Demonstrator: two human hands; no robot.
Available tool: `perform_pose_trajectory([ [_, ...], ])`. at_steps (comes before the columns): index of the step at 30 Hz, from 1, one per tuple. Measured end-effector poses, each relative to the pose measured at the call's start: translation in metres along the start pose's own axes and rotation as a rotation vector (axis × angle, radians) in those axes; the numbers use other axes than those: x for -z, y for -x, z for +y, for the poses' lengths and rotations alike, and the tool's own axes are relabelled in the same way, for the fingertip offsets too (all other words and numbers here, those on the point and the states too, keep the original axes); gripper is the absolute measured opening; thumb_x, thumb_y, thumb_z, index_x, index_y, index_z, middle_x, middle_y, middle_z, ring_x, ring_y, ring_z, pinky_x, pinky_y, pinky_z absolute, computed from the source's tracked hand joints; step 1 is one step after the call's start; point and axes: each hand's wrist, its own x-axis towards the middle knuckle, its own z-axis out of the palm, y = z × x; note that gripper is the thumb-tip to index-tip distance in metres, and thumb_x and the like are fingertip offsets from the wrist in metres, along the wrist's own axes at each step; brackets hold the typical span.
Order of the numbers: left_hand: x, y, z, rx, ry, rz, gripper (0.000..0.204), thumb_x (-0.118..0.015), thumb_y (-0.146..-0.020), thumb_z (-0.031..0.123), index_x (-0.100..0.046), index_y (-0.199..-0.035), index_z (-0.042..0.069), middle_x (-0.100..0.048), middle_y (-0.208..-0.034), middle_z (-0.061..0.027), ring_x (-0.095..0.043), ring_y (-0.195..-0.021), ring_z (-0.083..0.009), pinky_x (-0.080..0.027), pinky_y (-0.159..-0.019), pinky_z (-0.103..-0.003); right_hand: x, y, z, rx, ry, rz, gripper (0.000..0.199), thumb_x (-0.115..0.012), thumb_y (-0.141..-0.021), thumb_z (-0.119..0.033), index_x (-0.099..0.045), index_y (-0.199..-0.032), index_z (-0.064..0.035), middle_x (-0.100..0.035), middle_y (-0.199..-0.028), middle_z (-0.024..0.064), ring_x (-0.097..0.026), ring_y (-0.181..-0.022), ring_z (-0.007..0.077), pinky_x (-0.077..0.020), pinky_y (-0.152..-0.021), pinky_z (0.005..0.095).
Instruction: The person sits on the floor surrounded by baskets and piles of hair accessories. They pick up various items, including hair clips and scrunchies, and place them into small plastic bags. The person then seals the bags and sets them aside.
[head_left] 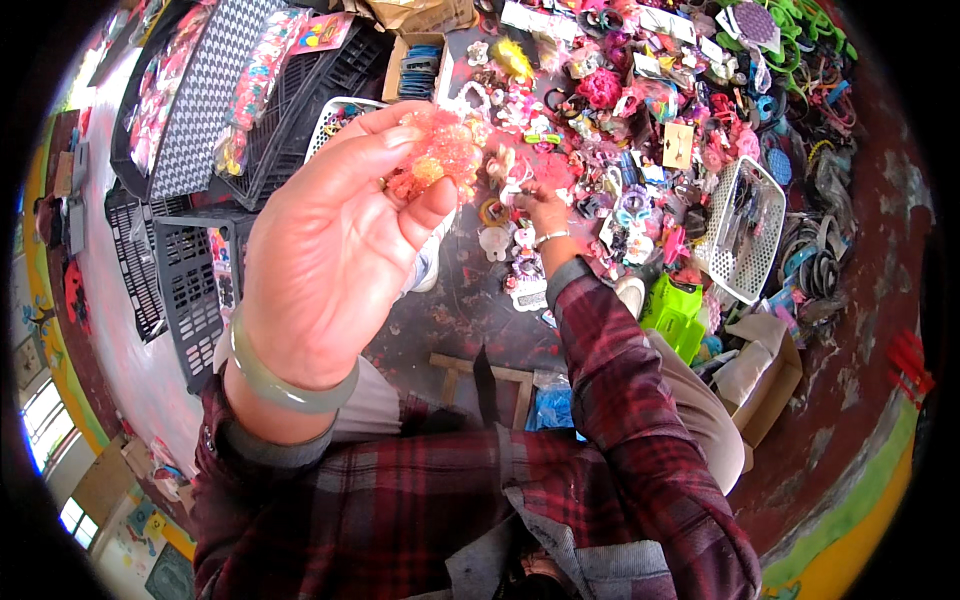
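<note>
My left hand [325,240] is raised close in the foreground, a pale green bangle [290,383] on its wrist. Its thumb and fingers are closed round a bunch of glittery, translucent pink-and-orange hair ornaments [436,160], whose exact kind I cannot make out. Farther off and lower, my right hand [548,215] reaches into the near left side of a heap of hair accessories [610,120]. Its fingers are drawn together among small pink pieces; what they pinch is too small to name. A light bear-shaped piece [494,242] and white-and-purple bows lie beside that hand.
Black plastic crates [195,290] and a houndstooth-patterned box [205,100] with bagged goods stand at left. A white perforated basket [745,230], a bright green plastic object [673,318] and an open cardboard box [765,385] are at right. A wooden frame [480,375] lies near my knees.
</note>
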Motion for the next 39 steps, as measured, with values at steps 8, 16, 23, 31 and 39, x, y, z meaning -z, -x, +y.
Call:
perform_pose_trajectory([
  [8,-0.005,-0.001,-0.004,0.007,-0.039,-0.021,0.028,-0.046,-0.085,0.004,-0.045,-0.111,-0.006,-0.056,-0.104,-0.0160,-0.055,-0.096,-0.0200,-0.047,-0.080,-0.028,0.042,0.003,-0.002,0.039,-0.164,-0.005,0.017,-0.063,-0.071,0.004,-0.061,-0.087,-0.0025,-0.060,-0.071,0.0026,-0.058,-0.061,0.0119,-0.0487,-0.056,0.0246],
  [16,0.000,-0.001,-0.003,0.014,-0.001,-0.023,0.029,-0.047,-0.084,0.003,-0.046,-0.112,-0.007,-0.056,-0.104,-0.0154,-0.055,-0.097,-0.0202,-0.048,-0.081,-0.028,0.056,-0.031,-0.081,0.125,-0.399,-0.116,0.018,-0.054,-0.077,0.008,-0.057,-0.093,-0.0010,-0.061,-0.088,0.0070,-0.060,-0.076,0.0184,-0.0498,-0.069,0.0286],
  [23,-0.006,-0.001,-0.003,0.019,0.006,0.002,0.025,-0.050,-0.083,0.003,-0.049,-0.107,-0.005,-0.057,-0.101,-0.0142,-0.056,-0.094,-0.0210,-0.047,-0.079,-0.029,0.065,-0.035,-0.101,0.057,-0.505,-0.148,0.019,-0.052,-0.080,0.006,-0.055,-0.097,-0.0008,-0.061,-0.089,0.0086,-0.060,-0.077,0.0196,-0.0511,-0.066,0.0264],
  [31,-0.009,-0.001,-0.007,0.004,0.017,0.044,0.018,-0.052,-0.083,0.005,-0.054,-0.099,-0.003,-0.059,-0.095,-0.0119,-0.057,-0.086,-0.0193,-0.047,-0.076,-0.030,0.055,-0.036,-0.120,-0.029,-0.438,-0.058,0.024,-0.049,-0.083,0.001,-0.050,-0.107,0.0019,-0.059,-0.084,0.0098,-0.060,-0.068,0.0200,-0.0508,-0.057,0.0265],
  [39,-0.013,-0.002,-0.009,0.020,-0.004,0.030,0.018,-0.052,-0.084,0.006,-0.055,-0.098,-0.004,-0.059,-0.094,-0.0117,-0.057,-0.085,-0.0182,-0.047,-0.076,-0.029,0.089,-0.050,-0.089,-0.431,-0.166,0.181,0.009,-0.052,-0.083,-0.005,-0.054,-0.083,0.0028,-0.059,-0.067,0.0091,-0.059,-0.056,0.0188,-0.0502,-0.049,0.0280],
])
